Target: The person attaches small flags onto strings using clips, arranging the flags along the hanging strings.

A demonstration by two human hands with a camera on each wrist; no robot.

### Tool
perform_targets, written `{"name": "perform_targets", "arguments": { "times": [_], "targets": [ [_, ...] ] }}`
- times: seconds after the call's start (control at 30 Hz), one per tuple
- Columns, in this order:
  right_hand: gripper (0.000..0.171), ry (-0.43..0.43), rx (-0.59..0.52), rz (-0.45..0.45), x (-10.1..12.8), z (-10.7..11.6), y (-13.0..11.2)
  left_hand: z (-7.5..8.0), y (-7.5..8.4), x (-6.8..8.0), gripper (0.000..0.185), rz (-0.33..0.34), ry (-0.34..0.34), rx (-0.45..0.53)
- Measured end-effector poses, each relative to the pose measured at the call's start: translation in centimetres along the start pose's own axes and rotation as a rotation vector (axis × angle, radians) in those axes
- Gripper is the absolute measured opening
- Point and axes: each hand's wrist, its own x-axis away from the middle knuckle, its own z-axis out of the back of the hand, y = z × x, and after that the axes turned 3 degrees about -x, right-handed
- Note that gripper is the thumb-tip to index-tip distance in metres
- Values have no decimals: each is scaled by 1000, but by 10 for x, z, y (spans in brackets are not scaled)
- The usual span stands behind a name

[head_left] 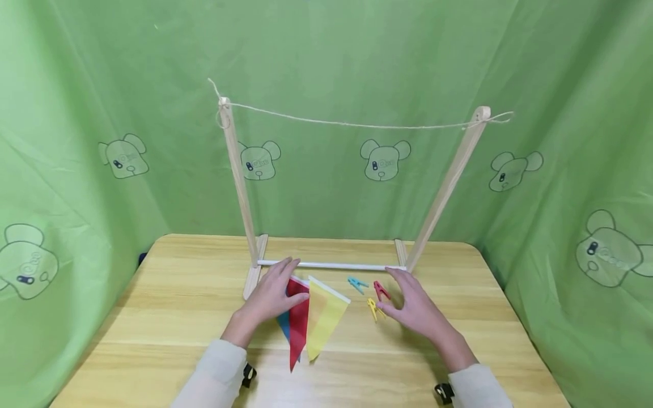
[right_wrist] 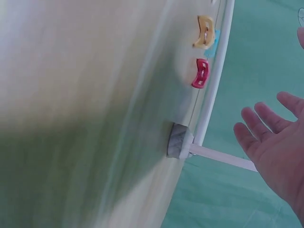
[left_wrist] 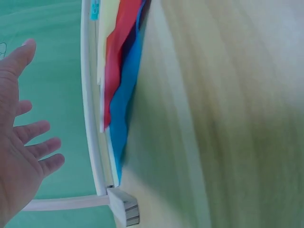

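Observation:
My left hand (head_left: 275, 290) hovers above the left side of a small pile of triangular pennants, its fingers spread and holding nothing. The red pennant (head_left: 299, 323) overlaps a blue pennant (left_wrist: 124, 95), and a yellow pennant (head_left: 326, 323) lies to their right. My right hand (head_left: 414, 303), fingers loosely extended, is over the table beside three clothespins: a blue clothespin (head_left: 357, 284), a red clothespin (head_left: 381, 290) and a yellow clothespin (head_left: 373, 309). In the right wrist view the right palm is bare, apart from the clothespins.
Behind the hands stands a wooden frame with a left post (head_left: 240, 187), a right post (head_left: 449, 184) and a white crossbar (head_left: 347, 266) low down. A thin string (head_left: 326, 121) sags between the post tops. A green curtain (head_left: 326, 62) surrounds the wooden table (head_left: 153, 323).

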Motion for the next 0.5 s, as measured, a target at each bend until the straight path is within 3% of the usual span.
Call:
{"name": "perform_targets", "arguments": {
  "times": [0.27, 0.5],
  "targets": [
    [93, -35, -36, -27, 5, -8, 1, -9, 4, -3, 87, 39, -31, 77],
    [82, -49, -40, -13, 9, -14, 4, -17, 9, -8, 85, 89, -55, 170]
  ]
}}
